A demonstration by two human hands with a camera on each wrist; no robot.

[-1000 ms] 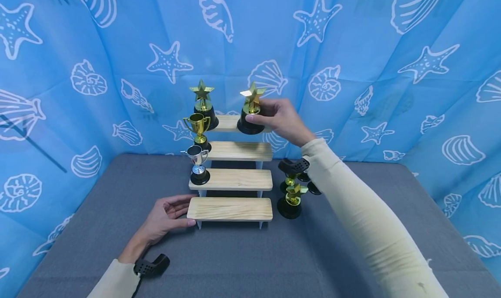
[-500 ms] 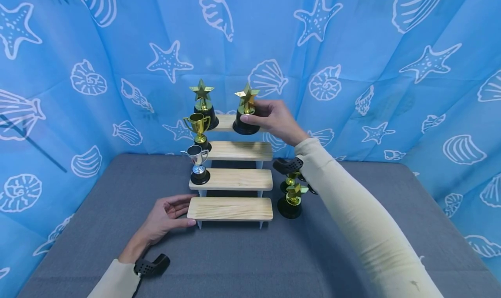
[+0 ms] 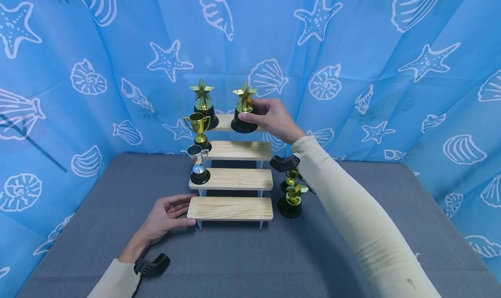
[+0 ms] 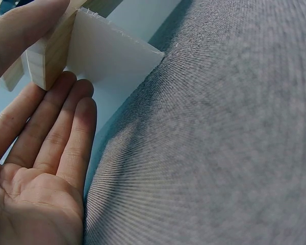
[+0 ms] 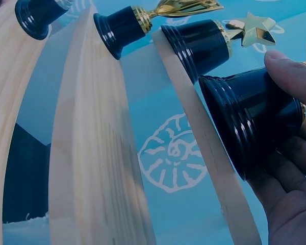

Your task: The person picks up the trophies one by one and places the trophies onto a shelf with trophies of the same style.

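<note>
My right hand grips a gold star trophy by its black base, upright at the top step of a wooden stepped display stand. In the right wrist view, thumb and fingers wrap the black base, whose bottom is right at the board's edge. Another star trophy stands to its left on that step. Below it are a gold cup trophy and a silver cup trophy, each on its own step. My left hand rests with extended fingers against the lowest step's left end.
Right of the stand, a gold star trophy and a gold cup trophy are on the grey cloth, with more partly hidden behind my right sleeve. A blue shell-patterned curtain hangs close behind the stand.
My right hand has moved the star trophy a little left along the top step, toward the other star trophy, with its star turning slightly. The left hand stays in place.
</note>
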